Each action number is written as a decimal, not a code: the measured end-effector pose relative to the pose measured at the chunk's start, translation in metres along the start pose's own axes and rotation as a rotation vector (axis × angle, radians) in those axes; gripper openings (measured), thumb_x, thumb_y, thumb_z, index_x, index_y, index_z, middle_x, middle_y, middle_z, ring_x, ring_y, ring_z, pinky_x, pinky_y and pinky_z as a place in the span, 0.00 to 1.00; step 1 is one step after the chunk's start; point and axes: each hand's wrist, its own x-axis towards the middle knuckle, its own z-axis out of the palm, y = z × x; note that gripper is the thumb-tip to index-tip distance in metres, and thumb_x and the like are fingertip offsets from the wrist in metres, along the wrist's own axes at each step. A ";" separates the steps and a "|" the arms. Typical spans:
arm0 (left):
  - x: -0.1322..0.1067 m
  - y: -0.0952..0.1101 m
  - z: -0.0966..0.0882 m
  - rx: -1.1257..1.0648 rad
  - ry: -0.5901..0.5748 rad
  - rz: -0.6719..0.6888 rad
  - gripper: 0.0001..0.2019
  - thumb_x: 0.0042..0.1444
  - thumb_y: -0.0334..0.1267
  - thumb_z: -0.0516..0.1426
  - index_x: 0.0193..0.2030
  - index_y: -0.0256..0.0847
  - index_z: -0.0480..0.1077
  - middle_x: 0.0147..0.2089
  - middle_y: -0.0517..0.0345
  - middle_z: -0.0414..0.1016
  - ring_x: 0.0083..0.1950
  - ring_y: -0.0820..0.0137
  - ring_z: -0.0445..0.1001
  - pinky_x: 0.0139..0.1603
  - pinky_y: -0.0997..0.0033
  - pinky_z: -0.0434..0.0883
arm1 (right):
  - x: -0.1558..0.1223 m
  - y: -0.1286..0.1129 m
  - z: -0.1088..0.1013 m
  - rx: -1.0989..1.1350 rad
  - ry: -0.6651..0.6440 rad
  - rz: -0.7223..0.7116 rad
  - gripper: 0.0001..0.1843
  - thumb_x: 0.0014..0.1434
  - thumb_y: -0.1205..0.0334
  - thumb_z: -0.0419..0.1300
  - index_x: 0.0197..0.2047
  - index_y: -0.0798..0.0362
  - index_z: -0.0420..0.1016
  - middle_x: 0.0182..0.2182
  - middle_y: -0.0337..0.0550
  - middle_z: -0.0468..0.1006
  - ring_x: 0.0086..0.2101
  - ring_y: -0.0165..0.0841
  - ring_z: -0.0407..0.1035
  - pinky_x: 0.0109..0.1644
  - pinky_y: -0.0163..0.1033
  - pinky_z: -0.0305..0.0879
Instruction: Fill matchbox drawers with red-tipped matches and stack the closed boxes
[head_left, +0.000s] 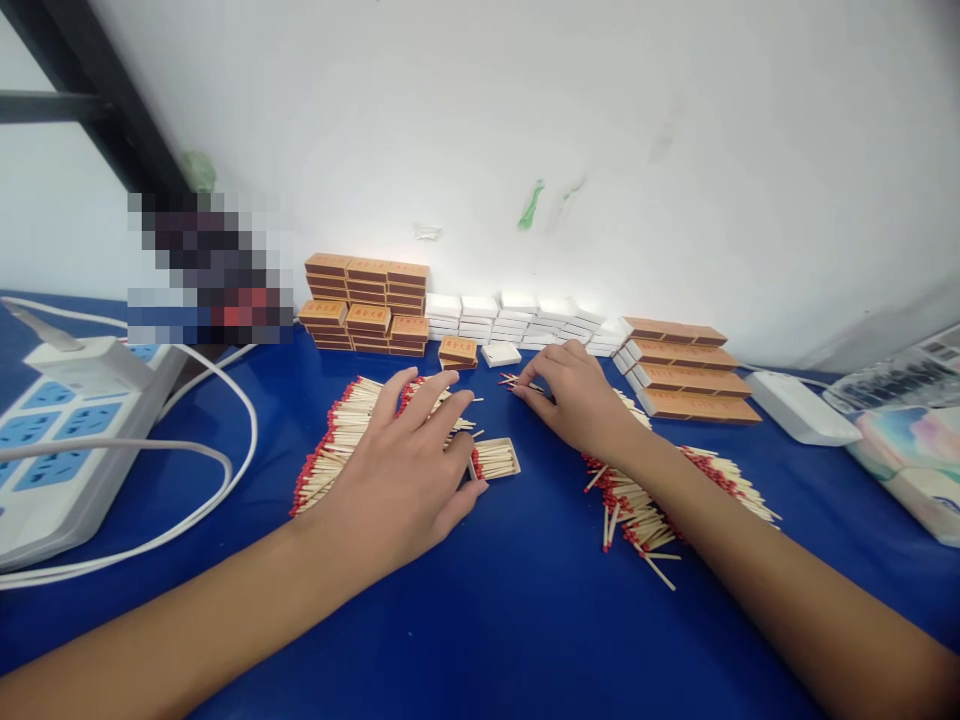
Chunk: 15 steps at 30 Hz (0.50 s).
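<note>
My left hand is spread above a heap of red-headed matches, its fingers apart. Beside its thumb lies a small matchbox tray, with a layer of matches inside, red heads to the left. My right hand has thumb and forefinger pinched on a few matches, whose red heads stick out to the left. Its forearm passes over another loose heap of matches. Just beyond the hands are a white tray and brown matchboxes.
Along the wall stand stacked brown matchboxes, white trays and more boxes at right. A power strip with looping white cables occupies the left. A white adapter and a pastel-coloured pack sit far right.
</note>
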 end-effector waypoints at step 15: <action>0.000 0.000 -0.001 0.000 0.013 -0.009 0.14 0.67 0.47 0.66 0.43 0.36 0.84 0.66 0.39 0.81 0.74 0.40 0.72 0.75 0.28 0.67 | -0.003 0.004 -0.011 0.067 -0.048 -0.020 0.07 0.73 0.61 0.61 0.41 0.50 0.77 0.42 0.52 0.81 0.46 0.49 0.67 0.53 0.55 0.65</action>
